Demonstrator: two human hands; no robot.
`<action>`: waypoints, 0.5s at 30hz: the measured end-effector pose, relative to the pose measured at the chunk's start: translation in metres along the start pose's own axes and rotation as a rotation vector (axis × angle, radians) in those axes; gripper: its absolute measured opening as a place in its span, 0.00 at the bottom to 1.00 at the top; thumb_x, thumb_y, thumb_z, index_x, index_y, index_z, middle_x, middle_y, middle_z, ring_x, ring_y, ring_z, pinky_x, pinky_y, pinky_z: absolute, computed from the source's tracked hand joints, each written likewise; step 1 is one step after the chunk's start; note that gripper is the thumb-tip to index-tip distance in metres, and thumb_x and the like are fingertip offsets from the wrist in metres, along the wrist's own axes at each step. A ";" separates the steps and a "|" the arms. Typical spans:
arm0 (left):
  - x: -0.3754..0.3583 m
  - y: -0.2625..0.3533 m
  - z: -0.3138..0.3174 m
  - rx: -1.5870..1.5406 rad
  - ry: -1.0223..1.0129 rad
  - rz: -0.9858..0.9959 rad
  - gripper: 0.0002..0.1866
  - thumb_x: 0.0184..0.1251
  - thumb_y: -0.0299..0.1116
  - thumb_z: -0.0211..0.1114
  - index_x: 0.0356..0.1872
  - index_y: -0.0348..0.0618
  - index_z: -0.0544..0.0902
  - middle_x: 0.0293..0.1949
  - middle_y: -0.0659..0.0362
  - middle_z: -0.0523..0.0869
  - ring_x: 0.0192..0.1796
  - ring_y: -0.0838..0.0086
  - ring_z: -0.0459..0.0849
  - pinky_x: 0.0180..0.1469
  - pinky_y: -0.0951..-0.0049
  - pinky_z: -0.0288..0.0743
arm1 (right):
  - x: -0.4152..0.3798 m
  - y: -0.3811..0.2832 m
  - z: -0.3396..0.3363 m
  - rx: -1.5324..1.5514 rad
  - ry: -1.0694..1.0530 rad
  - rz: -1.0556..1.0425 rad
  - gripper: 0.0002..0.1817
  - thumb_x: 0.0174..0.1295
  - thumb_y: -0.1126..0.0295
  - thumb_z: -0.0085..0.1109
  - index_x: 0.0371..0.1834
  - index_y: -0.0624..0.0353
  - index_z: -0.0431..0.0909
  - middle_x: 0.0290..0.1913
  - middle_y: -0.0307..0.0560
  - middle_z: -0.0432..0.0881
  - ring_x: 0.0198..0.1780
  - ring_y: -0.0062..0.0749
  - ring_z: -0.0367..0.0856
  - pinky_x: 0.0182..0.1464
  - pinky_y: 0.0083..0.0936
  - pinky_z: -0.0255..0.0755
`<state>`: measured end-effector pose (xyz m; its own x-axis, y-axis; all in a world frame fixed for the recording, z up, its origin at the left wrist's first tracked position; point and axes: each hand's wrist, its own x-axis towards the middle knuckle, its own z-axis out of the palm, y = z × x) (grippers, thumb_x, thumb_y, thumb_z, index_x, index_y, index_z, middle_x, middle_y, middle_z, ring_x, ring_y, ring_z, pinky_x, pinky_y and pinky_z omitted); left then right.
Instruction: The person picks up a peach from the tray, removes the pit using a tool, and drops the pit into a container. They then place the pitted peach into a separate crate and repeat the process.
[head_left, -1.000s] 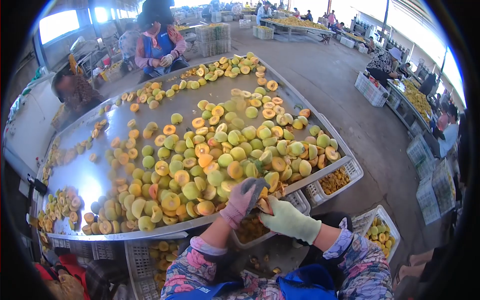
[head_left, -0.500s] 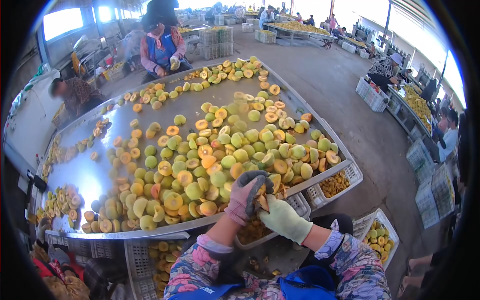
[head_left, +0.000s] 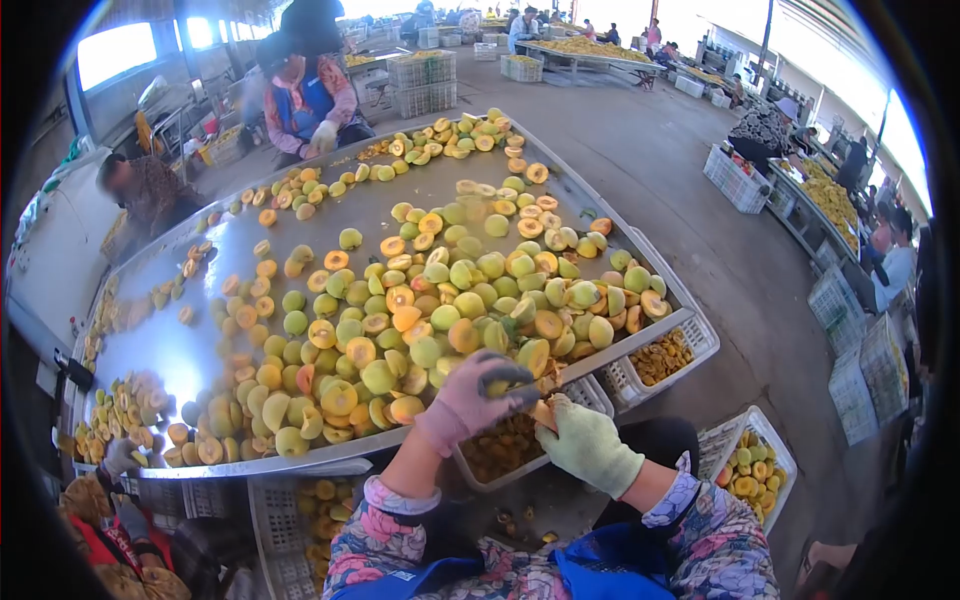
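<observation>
Both of my hands are gloved and close together over the near edge of a metal table (head_left: 165, 345). My left hand (head_left: 478, 398), in a pink and grey glove, has its fingers bent and partly spread at the edge of the fruit pile; nothing shows clearly in it. A small orange-brown piece (head_left: 543, 413) is pinched in my right hand (head_left: 588, 445), which wears a pale green glove. Just beyond lie many halved yellow-green fruits (head_left: 425, 351). Under the hands stands a crate of brown-orange pieces (head_left: 500, 452).
Another crate of cut pieces (head_left: 660, 357) touches the table's right corner. A crate of fruit (head_left: 755, 470) stands at lower right, another (head_left: 325, 520) at lower left. A co-worker (head_left: 305, 105) sits across the table; a co-worker's gloved hand (head_left: 122, 457) is at left.
My left hand has moved slightly left and its fingers have opened, coming apart from my right hand. The view has shifted slightly.
</observation>
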<state>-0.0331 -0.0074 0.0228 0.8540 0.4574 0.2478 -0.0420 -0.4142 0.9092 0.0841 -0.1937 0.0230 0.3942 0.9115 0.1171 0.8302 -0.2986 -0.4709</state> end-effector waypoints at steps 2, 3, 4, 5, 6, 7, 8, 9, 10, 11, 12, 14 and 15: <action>-0.011 0.013 0.011 0.390 -0.051 0.170 0.19 0.53 0.32 0.77 0.49 0.48 0.87 0.44 0.56 0.86 0.53 0.58 0.84 0.58 0.62 0.79 | -0.003 0.001 -0.004 -0.024 -0.030 0.012 0.15 0.65 0.61 0.59 0.44 0.62 0.73 0.29 0.56 0.85 0.32 0.54 0.86 0.34 0.47 0.79; -0.015 0.013 0.019 0.547 -0.015 0.188 0.21 0.49 0.31 0.78 0.48 0.49 0.88 0.43 0.55 0.85 0.53 0.55 0.83 0.58 0.60 0.78 | -0.004 0.004 -0.008 -0.056 -0.061 0.025 0.15 0.65 0.61 0.58 0.44 0.63 0.73 0.30 0.56 0.85 0.32 0.54 0.86 0.33 0.47 0.79; -0.017 0.014 0.025 0.532 -0.020 0.223 0.21 0.49 0.31 0.78 0.48 0.49 0.88 0.43 0.55 0.85 0.53 0.55 0.83 0.58 0.60 0.78 | -0.007 0.012 0.000 -0.053 -0.062 0.014 0.16 0.66 0.60 0.57 0.45 0.62 0.74 0.32 0.57 0.85 0.32 0.54 0.86 0.33 0.48 0.79; -0.017 0.018 0.028 0.590 0.085 0.211 0.20 0.50 0.31 0.78 0.48 0.48 0.88 0.43 0.54 0.85 0.52 0.56 0.83 0.57 0.60 0.78 | -0.009 0.015 0.000 -0.054 -0.054 0.002 0.16 0.66 0.60 0.57 0.47 0.62 0.74 0.32 0.57 0.85 0.32 0.54 0.86 0.33 0.48 0.79; -0.019 0.022 0.028 0.647 0.191 0.195 0.20 0.50 0.31 0.78 0.47 0.47 0.88 0.43 0.54 0.86 0.51 0.56 0.84 0.57 0.61 0.78 | -0.010 0.018 -0.001 -0.051 -0.049 -0.011 0.17 0.66 0.59 0.58 0.48 0.62 0.74 0.33 0.56 0.86 0.32 0.54 0.86 0.34 0.48 0.79; -0.022 0.027 0.025 0.580 0.232 0.186 0.19 0.50 0.31 0.77 0.47 0.47 0.88 0.43 0.53 0.86 0.51 0.56 0.83 0.57 0.60 0.78 | -0.008 0.021 -0.003 -0.063 -0.024 0.002 0.17 0.66 0.59 0.58 0.48 0.62 0.74 0.33 0.56 0.86 0.32 0.54 0.86 0.34 0.48 0.79; -0.028 0.032 0.019 0.516 0.269 0.170 0.19 0.50 0.31 0.77 0.46 0.46 0.88 0.44 0.52 0.86 0.51 0.55 0.83 0.56 0.60 0.78 | -0.005 0.024 -0.004 -0.012 -0.002 -0.029 0.17 0.66 0.59 0.58 0.49 0.61 0.74 0.33 0.56 0.86 0.33 0.54 0.86 0.34 0.48 0.79; -0.038 0.040 0.011 0.581 0.282 0.158 0.19 0.50 0.31 0.78 0.46 0.46 0.88 0.43 0.53 0.86 0.50 0.56 0.83 0.56 0.60 0.78 | -0.004 0.029 -0.004 0.043 0.017 -0.064 0.18 0.66 0.58 0.58 0.51 0.60 0.74 0.34 0.55 0.86 0.33 0.53 0.86 0.34 0.48 0.79; -0.050 0.046 0.001 0.650 0.299 0.142 0.19 0.49 0.32 0.78 0.46 0.47 0.87 0.43 0.54 0.85 0.50 0.56 0.83 0.55 0.59 0.78 | -0.003 0.036 -0.002 0.045 0.030 -0.061 0.18 0.66 0.58 0.58 0.51 0.60 0.74 0.34 0.55 0.86 0.33 0.53 0.86 0.34 0.48 0.79; -0.066 0.049 -0.009 0.711 0.332 0.087 0.18 0.50 0.29 0.76 0.45 0.45 0.88 0.44 0.52 0.85 0.50 0.56 0.83 0.55 0.59 0.78 | -0.002 0.043 0.002 0.068 0.038 -0.065 0.18 0.67 0.58 0.58 0.52 0.60 0.75 0.34 0.55 0.86 0.34 0.53 0.86 0.35 0.47 0.79; -0.084 0.047 -0.020 0.775 0.367 0.029 0.17 0.50 0.27 0.75 0.45 0.44 0.88 0.44 0.50 0.86 0.50 0.55 0.84 0.55 0.59 0.78 | 0.000 0.047 0.003 0.094 0.043 -0.071 0.19 0.67 0.58 0.58 0.52 0.60 0.75 0.34 0.55 0.86 0.35 0.53 0.86 0.35 0.47 0.79; -0.131 0.025 -0.046 0.897 0.513 -0.060 0.15 0.53 0.26 0.73 0.44 0.42 0.88 0.42 0.50 0.86 0.49 0.54 0.84 0.55 0.60 0.78 | -0.001 0.052 -0.005 0.128 0.054 -0.086 0.19 0.67 0.58 0.58 0.52 0.61 0.75 0.34 0.55 0.86 0.35 0.54 0.86 0.37 0.46 0.79; -0.157 0.013 -0.062 0.919 0.494 -0.257 0.14 0.54 0.28 0.72 0.43 0.43 0.87 0.43 0.50 0.86 0.50 0.53 0.83 0.55 0.58 0.77 | 0.000 0.055 -0.007 0.149 0.054 -0.068 0.19 0.67 0.57 0.58 0.52 0.61 0.75 0.35 0.56 0.86 0.36 0.55 0.86 0.38 0.46 0.79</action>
<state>-0.1998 -0.0354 0.0161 0.4689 0.7974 0.3799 0.6910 -0.5990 0.4046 0.1329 -0.2123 0.0033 0.3631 0.9106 0.1977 0.7897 -0.1881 -0.5839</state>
